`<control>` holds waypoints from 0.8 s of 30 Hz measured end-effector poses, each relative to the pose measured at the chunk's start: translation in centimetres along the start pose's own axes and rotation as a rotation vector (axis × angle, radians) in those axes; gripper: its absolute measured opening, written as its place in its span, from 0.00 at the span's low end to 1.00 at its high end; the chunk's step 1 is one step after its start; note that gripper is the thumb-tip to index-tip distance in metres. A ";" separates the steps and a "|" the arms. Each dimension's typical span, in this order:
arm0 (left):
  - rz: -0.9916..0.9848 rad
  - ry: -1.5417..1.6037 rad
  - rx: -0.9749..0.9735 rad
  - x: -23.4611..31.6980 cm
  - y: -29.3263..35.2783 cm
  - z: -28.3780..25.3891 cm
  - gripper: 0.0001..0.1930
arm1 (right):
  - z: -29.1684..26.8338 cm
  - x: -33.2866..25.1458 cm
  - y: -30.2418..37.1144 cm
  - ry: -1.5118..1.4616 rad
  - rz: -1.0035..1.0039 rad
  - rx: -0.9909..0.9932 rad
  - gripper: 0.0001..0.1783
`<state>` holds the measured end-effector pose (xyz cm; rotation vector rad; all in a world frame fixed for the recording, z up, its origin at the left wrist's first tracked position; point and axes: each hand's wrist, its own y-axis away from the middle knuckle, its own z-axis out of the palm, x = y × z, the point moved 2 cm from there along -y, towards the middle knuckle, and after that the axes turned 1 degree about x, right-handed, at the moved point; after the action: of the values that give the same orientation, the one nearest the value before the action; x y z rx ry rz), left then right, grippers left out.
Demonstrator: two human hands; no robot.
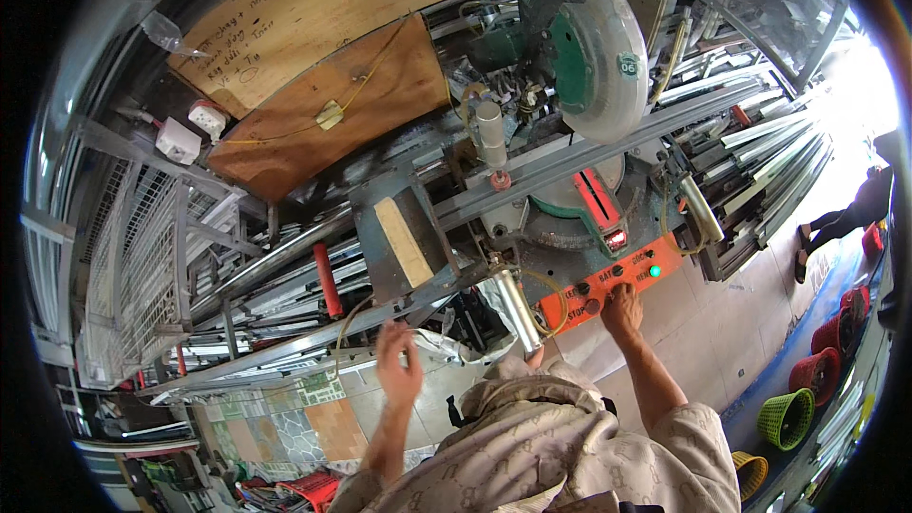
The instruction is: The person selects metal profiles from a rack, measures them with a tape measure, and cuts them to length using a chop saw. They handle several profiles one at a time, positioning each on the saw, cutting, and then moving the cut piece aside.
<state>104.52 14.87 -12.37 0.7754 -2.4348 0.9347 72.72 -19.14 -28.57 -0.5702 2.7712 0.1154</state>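
Observation:
My right hand (622, 311) is at the orange control panel (667, 256) on the front of a cutting machine. Its fingers are bunched against the panel just below a dark knob; what they touch is hidden. My left hand (398, 366) is raised, fingers partly curled and apart, in front of the long metal rail (285, 344), holding nothing. Across the machine bed lies a long grey metal profile (665, 126), under a vertical clamp cylinder (490, 133). Behind it the green circular saw (572, 62) stands raised with its clear blade guard (613, 66).
Silvery cylinders (518, 310) (701, 210) flank the panel. A yellowish block (403, 242) lies on the dark plate at left. Metal lengths (774, 147) are stacked behind and right. Colored baskets (786, 418) line the right floor, where a person's legs (836, 223) show.

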 end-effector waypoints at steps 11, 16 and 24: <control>-0.705 0.026 -1.191 -12.4 22.3 7.9 0.18 | 0.6 2.3 2.7 -0.522 0.281 -0.092 0.23; -1.343 0.449 -0.822 -20.2 28.7 1.0 0.13 | 2.4 5.0 11.9 -0.351 0.281 0.182 0.18; -1.215 0.301 -1.092 -21.9 35.6 -2.9 0.14 | 20.4 13.2 43.7 -0.145 0.360 -0.908 0.15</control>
<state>99.27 46.57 -39.27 1.2048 -1.3470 -0.6410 49.58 18.90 -51.34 -0.2128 2.5205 1.4624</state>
